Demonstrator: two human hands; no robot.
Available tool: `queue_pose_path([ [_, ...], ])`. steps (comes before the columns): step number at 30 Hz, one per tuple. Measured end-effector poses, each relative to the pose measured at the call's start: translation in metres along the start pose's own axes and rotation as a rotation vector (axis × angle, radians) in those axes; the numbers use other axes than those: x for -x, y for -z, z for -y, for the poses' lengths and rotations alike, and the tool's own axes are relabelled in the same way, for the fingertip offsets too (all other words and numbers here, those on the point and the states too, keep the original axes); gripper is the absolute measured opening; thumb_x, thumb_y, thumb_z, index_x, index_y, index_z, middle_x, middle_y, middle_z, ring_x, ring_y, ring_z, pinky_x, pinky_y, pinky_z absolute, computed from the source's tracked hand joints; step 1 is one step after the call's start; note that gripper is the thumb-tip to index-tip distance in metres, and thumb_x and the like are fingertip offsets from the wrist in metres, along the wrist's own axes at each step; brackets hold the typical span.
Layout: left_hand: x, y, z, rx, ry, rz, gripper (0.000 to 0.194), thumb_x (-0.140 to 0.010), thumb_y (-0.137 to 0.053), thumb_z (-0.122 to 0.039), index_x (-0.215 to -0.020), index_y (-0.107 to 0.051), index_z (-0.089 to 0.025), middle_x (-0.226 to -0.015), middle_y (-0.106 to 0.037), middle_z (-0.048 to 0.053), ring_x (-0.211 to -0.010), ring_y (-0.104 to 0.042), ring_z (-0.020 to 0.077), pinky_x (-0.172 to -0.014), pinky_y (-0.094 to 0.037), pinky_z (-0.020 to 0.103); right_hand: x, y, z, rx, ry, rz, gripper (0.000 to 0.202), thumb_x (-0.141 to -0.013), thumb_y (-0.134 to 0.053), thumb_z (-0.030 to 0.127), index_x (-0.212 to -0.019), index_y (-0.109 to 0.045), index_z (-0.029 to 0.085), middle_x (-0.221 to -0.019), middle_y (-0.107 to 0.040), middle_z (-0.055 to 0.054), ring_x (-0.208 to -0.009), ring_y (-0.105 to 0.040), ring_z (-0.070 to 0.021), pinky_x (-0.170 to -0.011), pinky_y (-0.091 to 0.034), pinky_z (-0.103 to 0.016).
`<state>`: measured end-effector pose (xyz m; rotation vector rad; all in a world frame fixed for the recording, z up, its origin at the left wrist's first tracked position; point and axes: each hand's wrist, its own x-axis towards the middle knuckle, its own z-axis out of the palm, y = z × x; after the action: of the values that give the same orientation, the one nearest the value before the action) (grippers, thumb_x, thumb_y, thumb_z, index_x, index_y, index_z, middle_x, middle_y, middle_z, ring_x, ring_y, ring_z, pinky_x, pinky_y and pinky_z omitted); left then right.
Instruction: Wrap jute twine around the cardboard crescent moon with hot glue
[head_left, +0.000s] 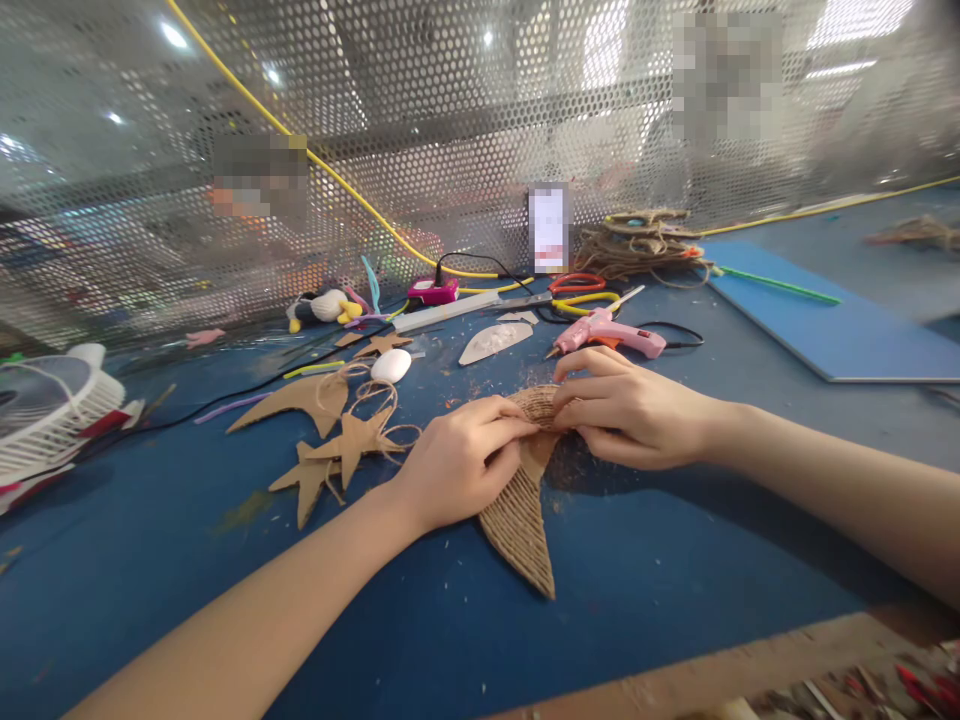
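A curved cardboard piece (519,520) covered with rows of brown twine lies on the blue table, its pointed end toward me. My left hand (469,455) is closed on its upper left side, thumb and fingers pressed together. From the right, my right hand (626,410) pinches the top part of the same piece with bent fingers. Some bare cardboard shows between the twine rows near my fingertips. Just beyond my right hand lies a pink glue gun (611,332), its nozzle pointing left. My fingers partly hide the upper end of the piece.
Cardboard stars (360,440), a crescent cutout (296,400) and a white oval object (391,366) lie left. Scissors (585,300), a phone (548,228) and twine (637,250) are behind. A blue board (840,320) lies right, a white fan (52,410) far left. Perforated metal stands behind.
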<state>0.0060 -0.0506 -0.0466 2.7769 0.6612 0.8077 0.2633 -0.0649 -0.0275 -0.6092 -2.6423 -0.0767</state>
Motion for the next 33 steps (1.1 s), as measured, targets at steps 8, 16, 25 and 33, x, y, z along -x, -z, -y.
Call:
queue_pose_path([
  [8,0.000,0.002,-0.001,-0.015,0.014,0.043,0.030,-0.094,-0.051,-0.014,-0.116,-0.070,-0.019,-0.121,-0.068,0.007,-0.107,-0.067,0.0206,-0.091,-0.059,0.038,0.000,0.000,0.001,-0.023,-0.016,-0.003,0.024,-0.090,-0.047,0.012,-0.102,-0.067,0.018,-0.098,-0.067,-0.009,-0.111,-0.046,-0.0254,-0.102,-0.038,-0.045],
  [16,-0.002,0.003,-0.002,-0.014,0.042,0.066,0.030,-0.093,-0.050,-0.014,-0.115,-0.070,-0.020,-0.123,-0.067,0.007,-0.107,-0.068,0.0215,-0.090,-0.060,0.039,0.001,-0.001,0.001,-0.015,-0.020,0.021,0.027,-0.092,-0.047,0.013,-0.108,-0.068,0.017,-0.104,-0.066,-0.009,-0.113,-0.046,-0.0255,-0.103,-0.038,-0.046],
  [25,-0.002,0.003,-0.004,-0.015,0.046,0.061,0.031,-0.093,-0.049,-0.013,-0.115,-0.070,-0.019,-0.120,-0.068,0.007,-0.105,-0.068,0.0206,-0.089,-0.060,0.038,-0.001,0.001,0.003,0.065,0.017,0.006,0.022,-0.090,-0.049,0.014,-0.098,-0.069,0.018,-0.099,-0.069,-0.008,-0.112,-0.050,-0.0264,-0.100,-0.041,-0.045],
  [33,-0.002,0.006,-0.007,-0.012,0.089,0.059,0.030,-0.093,-0.049,-0.014,-0.114,-0.069,-0.022,-0.115,-0.067,0.006,-0.101,-0.067,0.0187,-0.086,-0.058,0.035,0.005,0.003,-0.011,0.268,-0.436,-0.345,0.022,-0.089,-0.046,0.015,-0.084,-0.066,0.020,-0.091,-0.072,-0.007,-0.092,-0.061,-0.0227,-0.089,-0.048,-0.040],
])
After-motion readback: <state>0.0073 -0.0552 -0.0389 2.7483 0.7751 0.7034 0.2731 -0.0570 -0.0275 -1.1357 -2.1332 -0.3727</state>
